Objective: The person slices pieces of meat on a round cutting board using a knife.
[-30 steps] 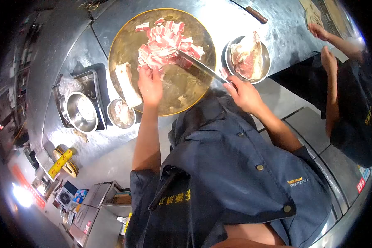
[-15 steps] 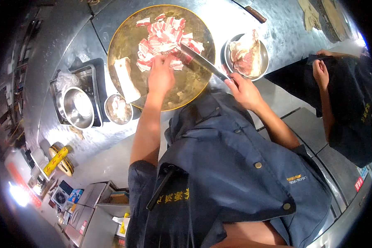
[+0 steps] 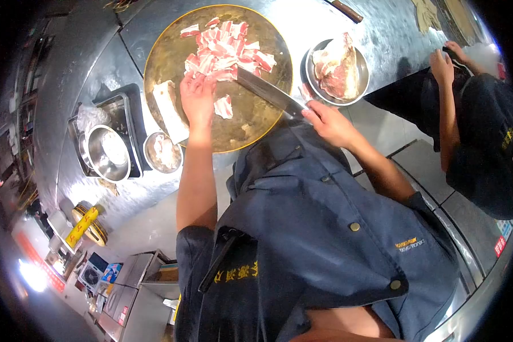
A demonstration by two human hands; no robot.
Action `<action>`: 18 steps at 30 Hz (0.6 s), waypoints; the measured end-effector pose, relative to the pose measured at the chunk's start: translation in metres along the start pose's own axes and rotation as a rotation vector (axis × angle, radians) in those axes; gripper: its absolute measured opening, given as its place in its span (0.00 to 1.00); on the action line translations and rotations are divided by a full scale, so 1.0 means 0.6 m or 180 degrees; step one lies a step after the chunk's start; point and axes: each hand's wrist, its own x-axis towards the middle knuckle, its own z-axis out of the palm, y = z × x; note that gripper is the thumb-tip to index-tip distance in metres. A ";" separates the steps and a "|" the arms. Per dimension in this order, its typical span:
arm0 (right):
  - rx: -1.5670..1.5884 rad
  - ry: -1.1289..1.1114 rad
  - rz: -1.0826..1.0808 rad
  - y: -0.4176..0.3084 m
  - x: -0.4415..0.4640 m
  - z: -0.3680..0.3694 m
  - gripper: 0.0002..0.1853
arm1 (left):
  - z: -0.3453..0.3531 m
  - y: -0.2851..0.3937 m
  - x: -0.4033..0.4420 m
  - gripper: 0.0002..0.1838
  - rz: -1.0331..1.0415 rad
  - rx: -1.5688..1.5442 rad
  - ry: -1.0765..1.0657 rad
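My right hand (image 3: 332,124) grips the handle of a broad-bladed kitchen knife (image 3: 268,93). Its blade lies low over the round chopping board (image 3: 251,134), with the tip at the near edge of a heap of sliced raw meat (image 3: 219,52). My left hand (image 3: 198,102) is at the heap's lower left, fingers apart and bent, touching the nearest slices. One slice (image 3: 223,106) lies by itself between my left hand and the blade. Left of that hand, a long pale slab of meat (image 3: 170,111) rests on the board's edge.
A metal bowl (image 3: 363,91) with a large raw chunk stands right of the board. On the left are a small bowl of scraps (image 3: 176,162), a steel bowl (image 3: 105,174) and a black tray (image 3: 135,114). Another person (image 3: 479,137) stands at the right. A wooden handle (image 3: 346,10) lies at the back.
My left hand has moved left across the heap, leaving a single slice behind. The knife blade has shifted slightly left and lower. The other person's hands have risen.
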 end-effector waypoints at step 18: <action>-0.0542 0.0034 -0.0486 -0.089 0.066 -0.023 0.18 | -0.012 0.041 0.018 0.40 -0.0056 0.2515 -0.0531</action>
